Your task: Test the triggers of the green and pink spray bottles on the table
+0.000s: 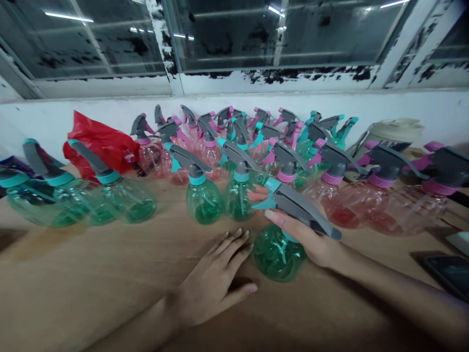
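so, right hand [306, 235] half-closed around green bottle [278, 259] at neck

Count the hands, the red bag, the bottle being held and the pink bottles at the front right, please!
Hands: 2, left hand and right hand
Red bag: 1
Held green bottle: 1
Pink bottles at front right: 3
Total: 7

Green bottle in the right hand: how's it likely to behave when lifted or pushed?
The green bottle is probably light for its size: its see-through walls look like thin plastic. Its glossy, rounded sides may be slippery under the fingers. Pushed high, it could tip, since the long sprayer head sits on top and juts past the body.
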Action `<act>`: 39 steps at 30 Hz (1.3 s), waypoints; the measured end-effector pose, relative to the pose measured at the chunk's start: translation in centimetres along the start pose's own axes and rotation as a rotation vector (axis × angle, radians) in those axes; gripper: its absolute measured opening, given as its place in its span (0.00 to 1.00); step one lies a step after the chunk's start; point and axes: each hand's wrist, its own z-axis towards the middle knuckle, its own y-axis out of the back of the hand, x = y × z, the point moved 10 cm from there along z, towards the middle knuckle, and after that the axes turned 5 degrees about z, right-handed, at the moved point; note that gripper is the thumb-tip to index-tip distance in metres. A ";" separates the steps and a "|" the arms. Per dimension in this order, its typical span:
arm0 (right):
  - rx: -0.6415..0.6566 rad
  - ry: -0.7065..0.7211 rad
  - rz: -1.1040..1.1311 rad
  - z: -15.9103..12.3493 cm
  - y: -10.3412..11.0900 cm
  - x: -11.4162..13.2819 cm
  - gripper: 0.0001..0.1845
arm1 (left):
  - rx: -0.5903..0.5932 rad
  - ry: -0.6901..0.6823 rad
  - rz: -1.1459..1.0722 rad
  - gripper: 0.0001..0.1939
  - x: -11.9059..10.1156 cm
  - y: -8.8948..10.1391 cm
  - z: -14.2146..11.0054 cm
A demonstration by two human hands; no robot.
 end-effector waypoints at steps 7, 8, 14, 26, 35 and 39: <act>-0.013 -0.012 -0.012 -0.1 0.0 -0.4 0.16 | 0.015 0.009 -0.013 0.32 0.2 -0.4 -0.1; -0.017 -0.009 -0.011 -0.2 0.1 -0.4 0.16 | 0.018 0.013 -0.025 0.32 0.2 -0.4 -0.1; -0.063 0.038 -0.006 -0.1 0.1 0.0 0.14 | -0.018 0.074 -0.234 0.34 0.7 0.6 -0.1; -0.025 0.174 0.131 3.4 -10.8 3.1 0.18 | -0.380 0.354 -0.406 0.39 5.3 5.6 -6.7; 0.183 0.304 -0.039 5.8 -17.7 5.6 0.21 | -0.530 0.441 -0.160 0.30 9.1 8.1 -12.7; 0.325 0.321 -0.256 5.7 -16.3 6.3 0.28 | -0.534 0.483 -0.163 0.29 11.1 8.5 -13.4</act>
